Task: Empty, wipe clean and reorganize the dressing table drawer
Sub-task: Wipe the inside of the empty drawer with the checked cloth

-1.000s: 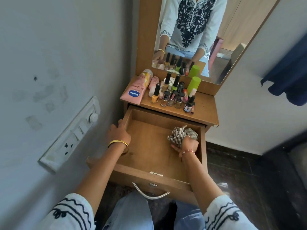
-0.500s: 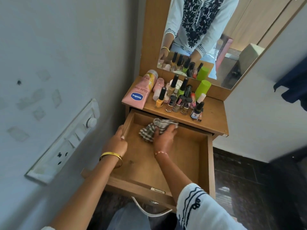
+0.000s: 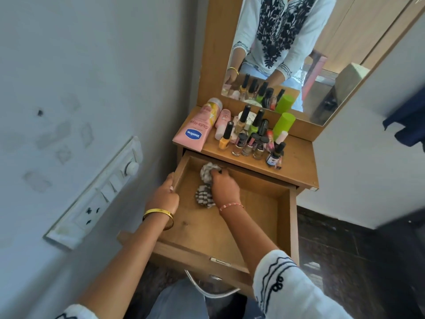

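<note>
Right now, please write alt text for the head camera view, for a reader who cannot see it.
A person's right hand presses a checked cloth into the open wooden drawer, near its back left corner, while the left hand grips the drawer's left wall. Nail polish bottles and a pink lotion tube stand on the tabletop below a mirror.

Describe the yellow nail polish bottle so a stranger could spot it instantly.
Start at the dressing table top below the mirror, where cosmetics stand in a cluster. At the cluster's front left, just right of the flat pink Vaseline tube, stands the yellow nail polish bottle. It is the only yellow-bodied bottle, with a tall black cap.
</note>
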A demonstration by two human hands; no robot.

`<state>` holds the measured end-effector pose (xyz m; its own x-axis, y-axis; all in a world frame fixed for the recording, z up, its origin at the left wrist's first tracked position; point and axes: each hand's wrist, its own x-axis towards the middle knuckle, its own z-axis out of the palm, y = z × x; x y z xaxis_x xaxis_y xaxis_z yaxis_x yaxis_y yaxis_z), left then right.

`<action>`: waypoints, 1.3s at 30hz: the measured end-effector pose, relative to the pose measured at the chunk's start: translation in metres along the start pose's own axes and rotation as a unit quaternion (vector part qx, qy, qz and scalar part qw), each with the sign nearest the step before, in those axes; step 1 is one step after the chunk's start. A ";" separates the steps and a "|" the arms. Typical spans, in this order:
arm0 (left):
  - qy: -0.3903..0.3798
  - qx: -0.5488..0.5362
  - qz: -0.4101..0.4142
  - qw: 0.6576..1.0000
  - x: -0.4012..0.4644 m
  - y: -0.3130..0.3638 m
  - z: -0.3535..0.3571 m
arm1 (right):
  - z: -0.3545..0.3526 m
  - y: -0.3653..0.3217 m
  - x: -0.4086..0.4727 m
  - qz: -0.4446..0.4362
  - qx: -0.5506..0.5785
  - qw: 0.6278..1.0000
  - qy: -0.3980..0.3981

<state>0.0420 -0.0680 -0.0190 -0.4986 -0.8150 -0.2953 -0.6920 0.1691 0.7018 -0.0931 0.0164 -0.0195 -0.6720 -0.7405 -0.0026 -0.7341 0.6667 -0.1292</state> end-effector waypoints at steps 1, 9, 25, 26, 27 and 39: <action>0.001 0.001 0.000 1.000 -0.001 0.000 0.000 | -0.002 0.014 -0.007 0.023 -0.004 1.000 0.000; -0.003 -0.013 0.003 1.000 -0.009 0.006 -0.004 | -0.017 0.089 -0.052 0.317 0.121 0.940 0.039; -0.016 -0.143 -0.028 0.989 0.008 -0.001 -0.002 | 0.023 -0.031 -0.011 0.129 0.135 0.982 -0.011; -0.016 -0.148 -0.027 0.988 0.008 -0.001 -0.002 | 0.024 -0.038 -0.007 0.093 0.131 0.987 -0.031; -0.017 -0.153 -0.024 0.988 0.008 -0.001 -0.001 | 0.024 -0.042 -0.003 0.060 0.127 0.989 -0.053; -0.029 -0.181 -0.029 0.983 0.011 -0.003 -0.007 | -0.006 -0.055 -0.058 -0.208 0.153 0.922 -0.290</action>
<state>0.0420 -0.0816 -0.0201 -0.4998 -0.7825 -0.3714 -0.4943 -0.0944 0.8642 -0.0143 0.0228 -0.0059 -0.1093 -0.9065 -0.4078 -0.7944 0.3262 -0.5124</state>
